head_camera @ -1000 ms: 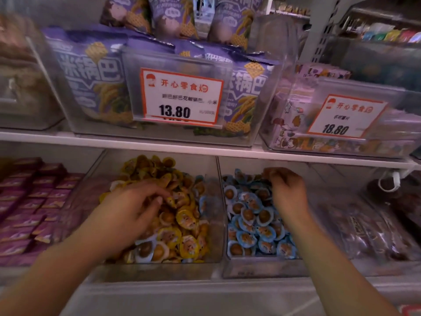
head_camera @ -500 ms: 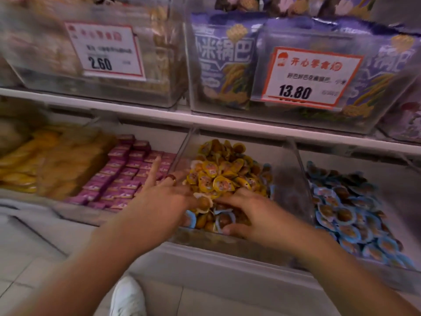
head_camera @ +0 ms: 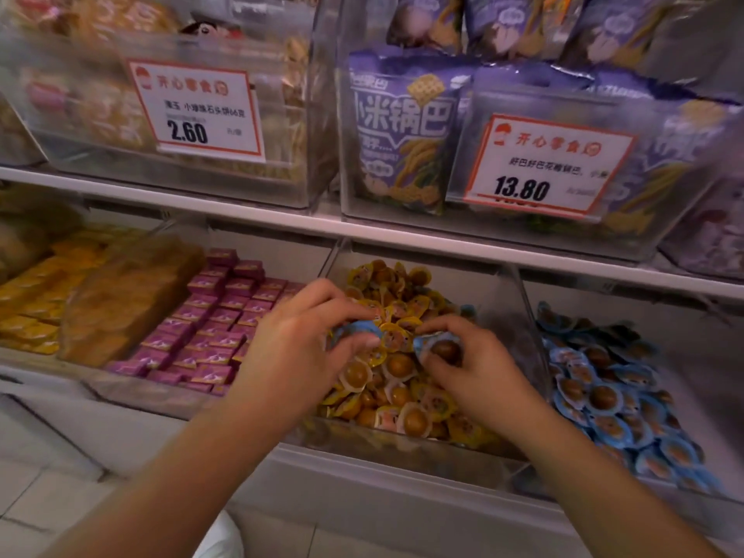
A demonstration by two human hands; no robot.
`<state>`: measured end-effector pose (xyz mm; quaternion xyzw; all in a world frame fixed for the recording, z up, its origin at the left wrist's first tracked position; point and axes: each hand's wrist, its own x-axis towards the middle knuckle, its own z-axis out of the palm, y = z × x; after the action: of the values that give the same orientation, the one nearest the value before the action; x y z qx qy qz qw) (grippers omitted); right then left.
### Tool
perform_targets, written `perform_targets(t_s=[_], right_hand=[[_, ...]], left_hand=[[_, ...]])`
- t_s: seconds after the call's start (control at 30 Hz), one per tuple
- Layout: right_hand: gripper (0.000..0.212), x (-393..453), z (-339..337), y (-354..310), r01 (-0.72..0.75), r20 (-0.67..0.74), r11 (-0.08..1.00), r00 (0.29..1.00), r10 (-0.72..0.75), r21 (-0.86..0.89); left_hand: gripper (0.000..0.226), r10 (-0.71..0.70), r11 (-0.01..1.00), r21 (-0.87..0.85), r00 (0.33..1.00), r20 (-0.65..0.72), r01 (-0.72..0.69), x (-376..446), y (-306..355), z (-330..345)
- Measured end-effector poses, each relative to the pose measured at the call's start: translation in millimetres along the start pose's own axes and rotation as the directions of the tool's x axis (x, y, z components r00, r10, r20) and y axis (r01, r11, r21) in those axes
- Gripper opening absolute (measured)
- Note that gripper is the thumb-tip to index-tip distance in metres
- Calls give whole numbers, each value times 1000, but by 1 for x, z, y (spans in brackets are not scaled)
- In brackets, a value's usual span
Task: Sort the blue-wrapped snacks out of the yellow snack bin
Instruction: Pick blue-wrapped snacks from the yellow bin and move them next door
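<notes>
Lower shop shelf, clear yellow snack bin. Left hand pinches a blue-wrapped snack above the pile; right hand pinches another blue-wrapped piece. White shelf edge above; tiled floor below.

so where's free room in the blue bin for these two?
Blue bin: bare wall and floor at the back, above the pile of blue snacks. Yellow bin is heaped full, with left hand and right hand each pinching a blue-wrapped snack over it.
</notes>
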<state>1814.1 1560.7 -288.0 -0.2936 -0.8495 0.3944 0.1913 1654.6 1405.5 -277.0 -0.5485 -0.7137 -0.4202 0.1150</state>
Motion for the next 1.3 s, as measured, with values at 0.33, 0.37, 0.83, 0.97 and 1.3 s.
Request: perform_targets(t_s=[0.33,0.37,0.83,0.97,1.3], right_hand=[[31,-47,-13,-36,-404,366,165,905,217,900],[31,-49,-17,-32,-374,314,206,910,273,904],[9,-46,-106,61,-199,-234,800,892,387,566],[9,-38,-102,71,-209,-226,831,902,367,515],[12,-33,-96,70,-201,-167,846,933,319,494]], left_hand=[[25,-162,920,-359,987,20,158,5,71,62],[28,-166,893,-411,983,79,184,5,75,65],[52,-18,930,278,726,687,-241,84,40,180],[92,-201,918,348,536,820,-190,105,24,203],[44,-133,971,216,511,849,-106,107,20,189]])
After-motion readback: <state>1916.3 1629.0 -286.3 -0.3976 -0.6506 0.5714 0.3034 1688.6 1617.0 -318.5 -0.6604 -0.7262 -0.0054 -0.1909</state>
